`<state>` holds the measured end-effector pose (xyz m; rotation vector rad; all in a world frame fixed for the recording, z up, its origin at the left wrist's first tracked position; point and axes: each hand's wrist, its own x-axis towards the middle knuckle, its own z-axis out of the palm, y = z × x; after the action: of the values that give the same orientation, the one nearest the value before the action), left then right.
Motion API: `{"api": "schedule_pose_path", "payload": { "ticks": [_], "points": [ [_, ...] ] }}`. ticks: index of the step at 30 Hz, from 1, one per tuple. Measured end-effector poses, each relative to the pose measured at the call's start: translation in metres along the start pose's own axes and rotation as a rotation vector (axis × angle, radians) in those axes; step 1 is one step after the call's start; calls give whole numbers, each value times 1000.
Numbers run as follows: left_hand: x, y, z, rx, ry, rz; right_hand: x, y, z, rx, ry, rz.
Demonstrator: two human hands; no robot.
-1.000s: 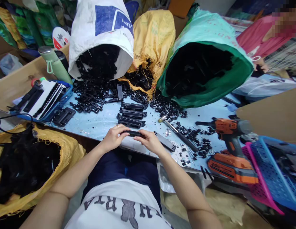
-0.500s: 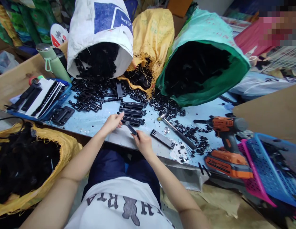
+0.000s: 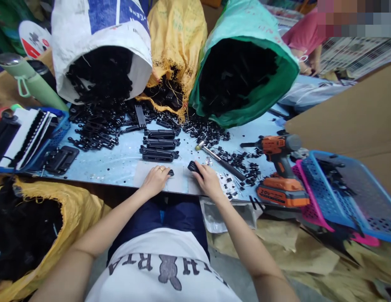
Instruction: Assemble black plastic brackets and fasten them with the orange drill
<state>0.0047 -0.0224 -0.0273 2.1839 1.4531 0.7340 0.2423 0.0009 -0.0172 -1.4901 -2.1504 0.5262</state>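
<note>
My left hand (image 3: 156, 179) rests near the front edge of the light blue table (image 3: 119, 161), fingers curled on a small black plastic piece (image 3: 170, 172). Just to its right, my right hand (image 3: 208, 180) grips a black plastic part (image 3: 193, 166) that sticks out above its fingers. Three assembled long black parts (image 3: 159, 144) lie in a stack just beyond both hands. A heap of loose black parts (image 3: 99, 126) spills from the white sack (image 3: 101, 42) at the back left.
A yellow sack (image 3: 176, 37) and a green sack (image 3: 245, 63) of black parts lie at the back. An orange cordless drill (image 3: 279, 167) and a hammer (image 3: 219, 158) lie to the right, blue and pink baskets (image 3: 337, 188) beyond. Another person in pink (image 3: 304, 40) sits far right.
My left hand has drawn back from the stack of long parts to the table's front edge. The right hand has shifted right, and the flat comb-like part beside it is no longer visible.
</note>
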Motion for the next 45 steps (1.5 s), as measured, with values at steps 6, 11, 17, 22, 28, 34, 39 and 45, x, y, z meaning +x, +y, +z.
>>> {"api": "schedule_pose_path", "payload": {
  "ticks": [6,11,17,22,28,34,39,45],
  "points": [
    [2,23,-4,-364,186,21,2,-52,25,869,-142,352],
    [7,39,-9,-400,271,-8,2,-48,14,715,-140,6],
    [8,53,-6,-381,566,9,-5,-59,27,692,81,-45],
    [10,48,-9,-363,504,113,-6,-63,31,577,84,-171],
    [-2,31,21,-404,465,-343,43,-33,17,201,-149,-163],
    [-22,4,11,79,311,11,178,39,-41,-207,254,111],
    [-22,-13,5,248,339,196,276,63,-76,-463,366,372],
    [-23,-17,12,212,468,251,352,89,-90,-415,293,845]
  ]
}}
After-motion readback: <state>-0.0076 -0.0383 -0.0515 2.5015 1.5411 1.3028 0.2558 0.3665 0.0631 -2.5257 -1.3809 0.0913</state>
